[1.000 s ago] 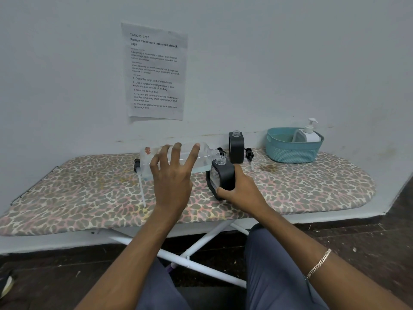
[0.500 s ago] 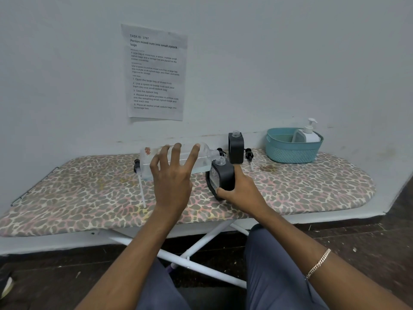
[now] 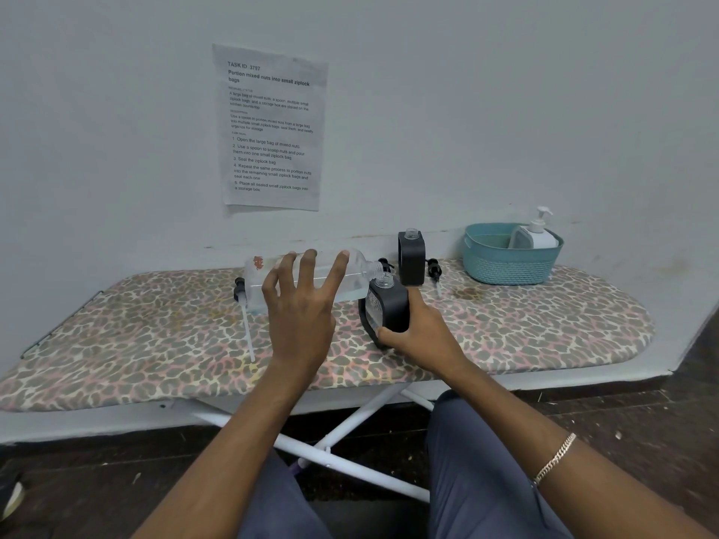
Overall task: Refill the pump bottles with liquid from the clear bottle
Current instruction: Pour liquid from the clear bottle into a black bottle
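Holds a clear bottle (image 3: 256, 284) on its side above the ironing board (image 3: 155, 336), left hand (image 3: 299, 317) grip clamped round it, neck at the open mouth of a tilted black pump bottle (image 3: 389, 305). Clamps that in the right hand (image 3: 422, 336) grip.

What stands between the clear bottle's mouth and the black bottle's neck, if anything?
Nothing visible. The left hand tips the clear bottle, its mouth right at the open neck of the black bottle in the right hand.
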